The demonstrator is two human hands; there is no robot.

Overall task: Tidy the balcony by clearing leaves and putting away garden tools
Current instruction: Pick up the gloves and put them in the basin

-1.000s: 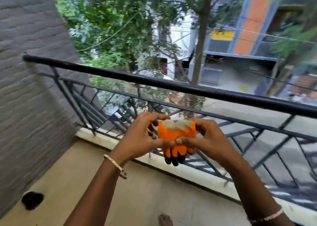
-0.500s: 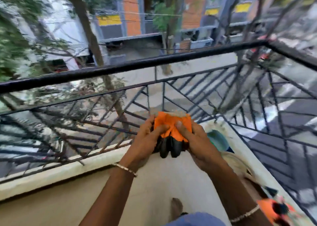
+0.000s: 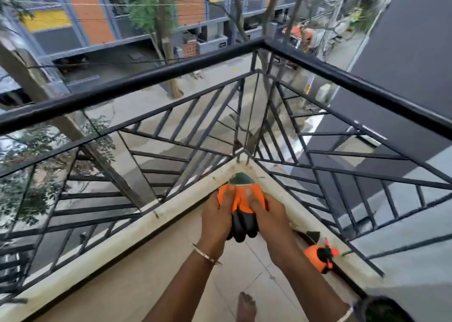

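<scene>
A folded orange garden glove with black fingertips (image 3: 242, 208) hangs between both my hands in front of the balcony's corner. My left hand (image 3: 216, 220) grips its left side, thumb pressed on the orange fabric. My right hand (image 3: 269, 220) grips its right side the same way. A second orange and black glove (image 3: 318, 258) lies by the right-hand ledge, low at the right. Just behind the held glove a teal, rounded object (image 3: 241, 178) sits in the corner; most of it is hidden.
A black metal railing (image 3: 151, 78) with slanted bars meets at the corner, above a pale concrete ledge (image 3: 137, 226). The tan tiled floor (image 3: 151, 282) spreads below. My bare foot (image 3: 247, 305) shows at the bottom. Street and buildings lie beyond.
My view has swung right from the brick wall to the railing corner. Both hands carried the folded glove down toward the corner. The second glove came into sight.
</scene>
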